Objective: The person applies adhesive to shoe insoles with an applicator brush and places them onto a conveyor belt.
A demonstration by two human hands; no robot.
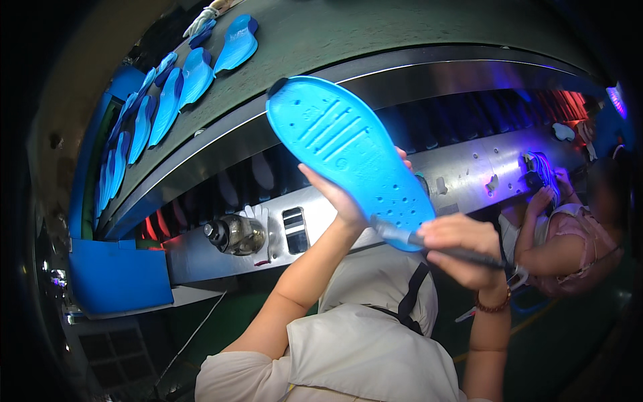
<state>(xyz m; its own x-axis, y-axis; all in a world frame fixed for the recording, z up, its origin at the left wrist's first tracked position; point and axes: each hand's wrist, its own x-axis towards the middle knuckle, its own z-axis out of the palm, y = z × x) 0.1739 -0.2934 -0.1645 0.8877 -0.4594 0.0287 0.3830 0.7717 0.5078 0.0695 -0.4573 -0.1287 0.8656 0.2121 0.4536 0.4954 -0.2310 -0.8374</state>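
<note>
A blue shoe sole (338, 151) with grooves and small holes is held up tilted in front of me, a dark spot at its far tip. My left hand (341, 201) is closed around its edges from beneath, the thumb on the left side and fingertips showing on the right. My right hand (462, 244) is closed around the dark handle of a brush (395, 233). The brush's head lies against the near end of the sole, though the bristles are blurred.
Several blue soles (197, 75) lie on the dark green belt (321, 37) at far left. Below it, a metal shelf (194, 258) carries a glass jar (244, 234) and a phone-like dark object (295, 230). A co-worker (566, 248) sits at right, handling something under purple light.
</note>
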